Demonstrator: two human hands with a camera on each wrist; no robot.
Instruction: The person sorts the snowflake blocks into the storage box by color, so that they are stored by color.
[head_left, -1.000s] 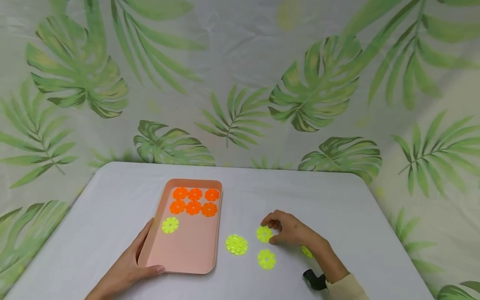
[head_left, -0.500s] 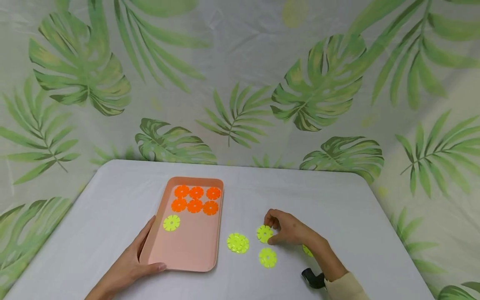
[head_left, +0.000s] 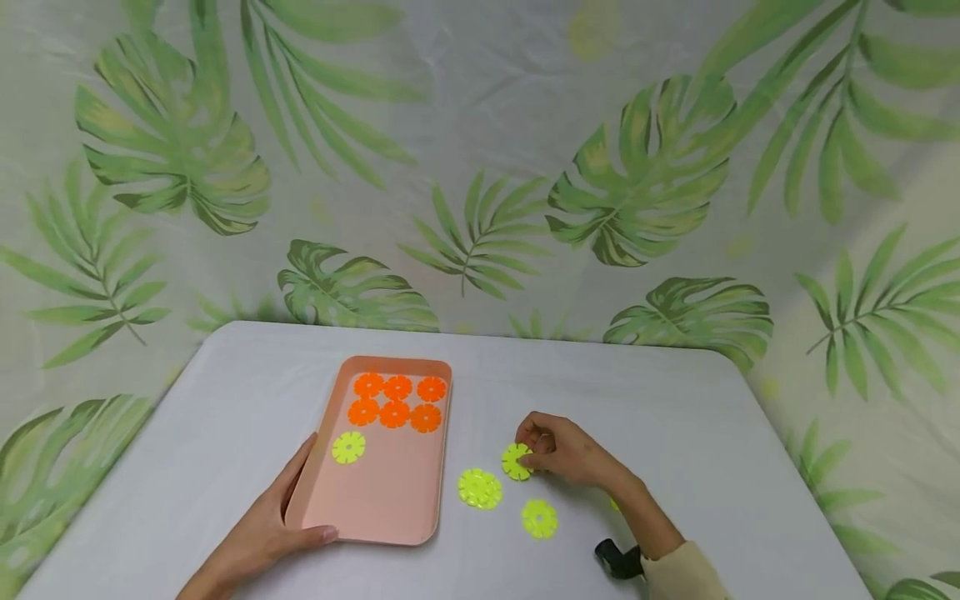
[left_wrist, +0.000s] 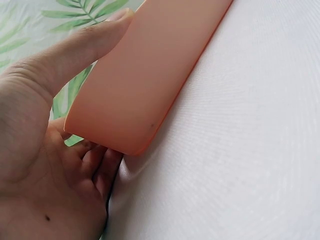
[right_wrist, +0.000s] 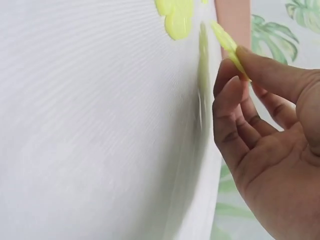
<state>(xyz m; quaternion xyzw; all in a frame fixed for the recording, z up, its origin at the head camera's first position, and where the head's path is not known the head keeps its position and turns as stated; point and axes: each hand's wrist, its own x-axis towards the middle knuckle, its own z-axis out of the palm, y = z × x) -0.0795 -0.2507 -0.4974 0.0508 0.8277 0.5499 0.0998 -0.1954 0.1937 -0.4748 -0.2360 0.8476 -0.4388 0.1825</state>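
My right hand [head_left: 573, 454] pinches a yellow-green notched plastic disc [head_left: 513, 463] between thumb and fingers. In the right wrist view that disc [right_wrist: 227, 42] is seen edge-on, lifted off the white table. The left hand [head_left: 258, 529] grips the near left corner of a pink tray [head_left: 371, 500], thumb over the near rim, fingers along the left side. Its thumb [left_wrist: 85, 45] lies along the tray wall in the left wrist view. Inside the tray are several orange discs [head_left: 394, 413] in two rows, and one yellow-green disc [head_left: 348, 447] below them.
A clump of overlapping yellow-green discs [head_left: 480, 489] lies right of the tray. A single disc [head_left: 540, 519] is nearer me, and another is mostly hidden by the right forearm. A black object [head_left: 618, 560] sits beside the right sleeve. Leaf-patterned cloth [head_left: 480, 167] hangs behind the table.
My right hand has taken hold of the yellow-green disc, lifted it off the table and moved slightly left. The left hand keeps its grip on the tray.
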